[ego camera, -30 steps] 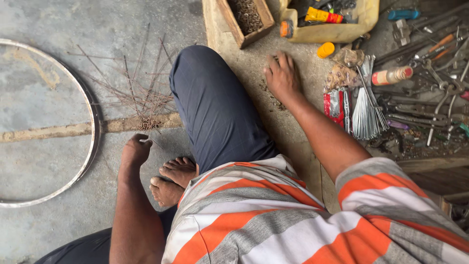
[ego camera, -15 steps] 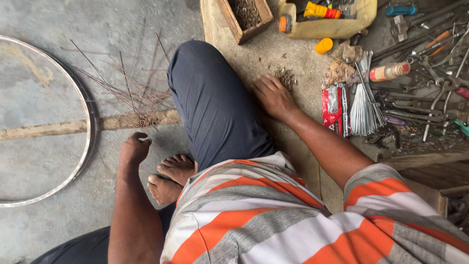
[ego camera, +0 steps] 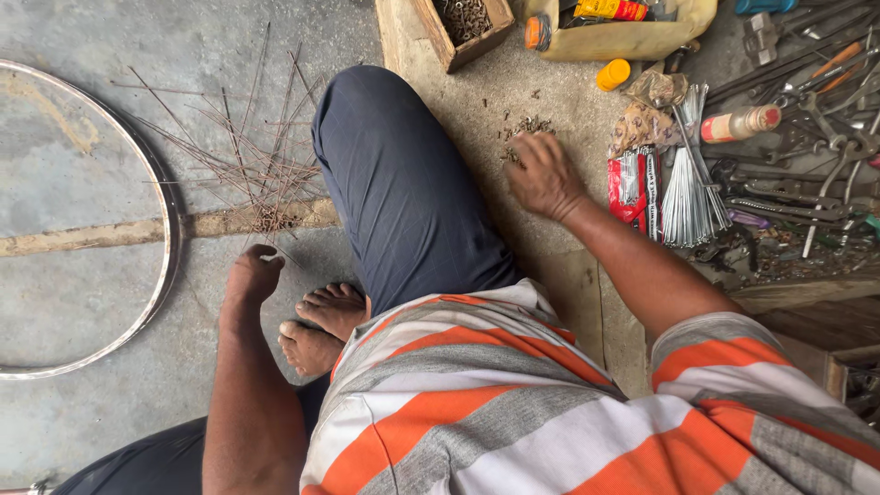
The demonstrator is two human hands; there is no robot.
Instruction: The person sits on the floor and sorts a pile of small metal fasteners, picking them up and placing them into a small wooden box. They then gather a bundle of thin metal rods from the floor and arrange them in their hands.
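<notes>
Both hands are down on the ground. The right hand (ego camera: 543, 174) reaches out to the person's right side and sits over a little pile of small metal bits (ego camera: 522, 128) on the dusty floor. Its fingers are bent down into the pile, as if pinching, but the back of the hand hides the tips, so I cannot tell if it has hold of a bit or not. The pile lies just past the fingertips, away from the body, so this hand is the near one by far.

The left hand (ego camera: 249, 277) is curled into a loose fist and rests on its knuckles on the grey floor, holding nothing that I can see. Just past it lies a bunch of thin rusty spokes (ego camera: 247, 156). They meet at one end near the fist and fan out away from the body (like a broom). A shiny wheel rim (ego camera: 168, 229) lies flat to the left of them.

Between the hands is a bent knee in dark blue trousers (ego camera: 403, 192), with two bare feet (ego camera: 321, 325) tucked under it. To the right of the pile lie a bundle of new silver spokes (ego camera: 689, 192), a red packet (ego camera: 632, 188) and many tools (ego camera: 807, 119). A small wooden box (ego camera: 463, 27) sits farther out.
</notes>
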